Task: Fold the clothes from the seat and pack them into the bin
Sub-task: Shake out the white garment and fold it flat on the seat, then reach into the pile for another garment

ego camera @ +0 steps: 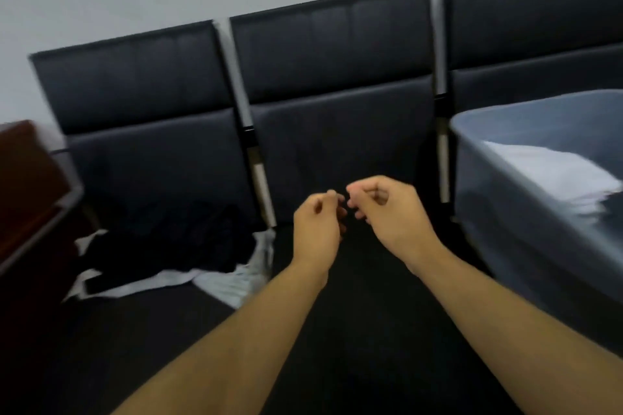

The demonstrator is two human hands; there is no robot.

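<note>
My left hand [318,217] and my right hand [384,204] hover close together above the middle seat [340,152], fingers curled in with thumbs against fingertips. The surface under them is very dark, so I cannot tell whether they pinch dark cloth. A heap of black and white clothes [175,253] lies on the left seat, left of my left forearm. The grey plastic bin [499,199] stands on the right seat, with folded white cloth [556,172] and something dark inside it.
Three dark padded seats with tall backs [135,84] stand in a row against a pale wall. Metal dividers [259,178] separate them. A reddish-brown wooden piece of furniture [27,185] stands at the far left.
</note>
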